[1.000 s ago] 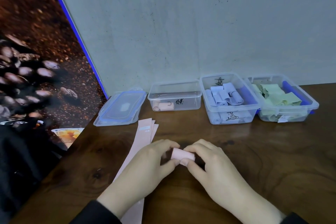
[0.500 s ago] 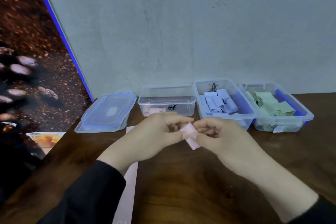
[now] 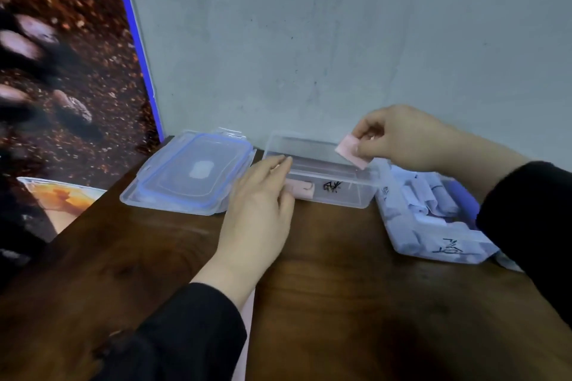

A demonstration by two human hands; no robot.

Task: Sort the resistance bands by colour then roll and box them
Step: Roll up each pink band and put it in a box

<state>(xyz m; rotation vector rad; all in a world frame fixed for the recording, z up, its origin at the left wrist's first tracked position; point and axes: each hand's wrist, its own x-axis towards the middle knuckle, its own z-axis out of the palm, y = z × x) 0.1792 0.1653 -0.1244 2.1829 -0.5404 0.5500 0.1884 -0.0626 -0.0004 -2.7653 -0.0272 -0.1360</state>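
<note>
My right hand (image 3: 399, 136) pinches a rolled pink band (image 3: 351, 151) and holds it above the right end of a clear plastic box (image 3: 337, 195) marked with black writing. Another pink roll (image 3: 301, 189) lies inside that box at its left end. My left hand (image 3: 258, 204) rests with straight fingers against the box's left end, partly covering it. A second clear box (image 3: 439, 244) to the right is full of pale purple rolls. A strip of a flat pink band (image 3: 247, 312) shows beside my left sleeve.
A clear lid with a blue seal (image 3: 192, 173) lies left of the pink box. The grey wall (image 3: 340, 40) stands right behind the boxes, and a printed panel (image 3: 62, 71) closes off the left. The brown wooden table (image 3: 356, 303) stretches toward me.
My right hand has carried the pink roll from between both hands up and right to above the pink box. My left hand let go and moved to the box's left end. The camera moved closer.
</note>
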